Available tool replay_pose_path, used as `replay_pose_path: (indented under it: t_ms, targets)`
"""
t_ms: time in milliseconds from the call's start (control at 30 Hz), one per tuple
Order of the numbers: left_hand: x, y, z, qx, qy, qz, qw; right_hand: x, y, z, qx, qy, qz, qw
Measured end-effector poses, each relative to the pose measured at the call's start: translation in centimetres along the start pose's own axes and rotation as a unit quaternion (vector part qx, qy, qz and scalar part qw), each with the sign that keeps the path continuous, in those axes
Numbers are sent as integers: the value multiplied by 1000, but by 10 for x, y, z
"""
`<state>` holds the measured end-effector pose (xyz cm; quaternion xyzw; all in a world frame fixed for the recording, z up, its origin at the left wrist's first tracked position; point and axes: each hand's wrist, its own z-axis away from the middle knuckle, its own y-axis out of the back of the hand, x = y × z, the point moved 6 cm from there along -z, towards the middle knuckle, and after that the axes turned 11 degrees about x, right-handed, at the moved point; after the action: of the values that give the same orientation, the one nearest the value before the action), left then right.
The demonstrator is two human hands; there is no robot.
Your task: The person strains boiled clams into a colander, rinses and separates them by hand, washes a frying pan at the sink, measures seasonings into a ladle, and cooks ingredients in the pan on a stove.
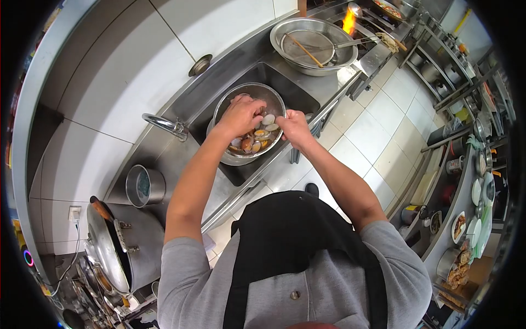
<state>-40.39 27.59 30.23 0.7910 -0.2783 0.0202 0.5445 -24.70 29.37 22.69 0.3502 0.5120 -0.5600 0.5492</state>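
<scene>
A metal colander (220, 107) holding several clams (256, 143) sits in the sink, apparently over another metal bowl (234, 162). My left hand (240, 116) reaches into it among the clams, its fingers curled; what lies between them is hidden. At the right side, my right hand (294, 128) is closed on the colander's rim, with the thumb and fingers pinching the edge. Pale and brown shells show between my hands. The bottom of the colander is hidden under the clams.
A curved faucet (167, 125) stands left of the sink (303, 97). A wide metal basin (282, 50) holds a strainer (307, 46). A flame (349, 22) burns at the stove beyond. A metal pot (143, 186) and a large lidded pot (131, 241) are at left; shelves with dishes line the right.
</scene>
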Motion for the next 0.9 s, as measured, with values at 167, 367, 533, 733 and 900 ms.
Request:
replay_pose_path:
  t_ms: [167, 367, 533, 733, 900]
  targets:
    - [0, 20, 4, 83, 93, 174, 977, -8, -3, 6, -12, 3, 14, 1000]
    - [-20, 17, 47, 157, 368, 768, 500, 10, -6, 9, -33, -8, 20, 999]
    - [-4, 28, 55, 154, 372, 762, 508, 30, -7, 10, -48, -17, 29, 998]
    - [-2, 37, 61, 125, 350, 762, 530, 27, -9, 25, -54, -30, 19, 998]
    - [2, 38, 59, 115, 354, 759, 535, 31, -6, 25, -45, -35, 30, 998]
